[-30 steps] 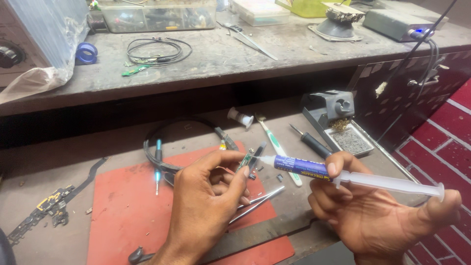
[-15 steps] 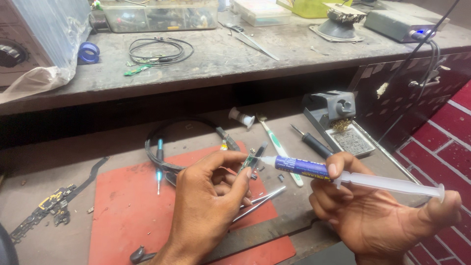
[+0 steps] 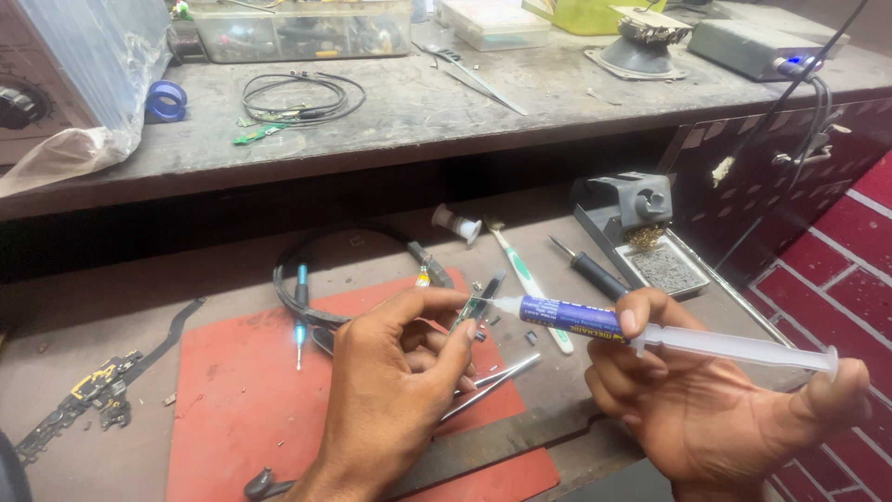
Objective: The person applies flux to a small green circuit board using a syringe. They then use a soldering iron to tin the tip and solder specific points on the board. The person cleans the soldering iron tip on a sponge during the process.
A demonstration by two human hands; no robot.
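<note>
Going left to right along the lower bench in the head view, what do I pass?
Black flex circuit strip → red work mat → left hand → blue-labelled syringe → right hand.

The syringe (image 3: pixel 650 330) lies right of the mat (image 3: pixel 242 409), with the toothbrush (image 3: pixel 528 277) behind it.

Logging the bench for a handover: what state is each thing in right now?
Syringe: held level in right hand, plunger drawn far out.
Small circuit board: pinched in left hand, at syringe tip.
Tweezers: lying on red mat.
Grey box: blue light on.
</note>
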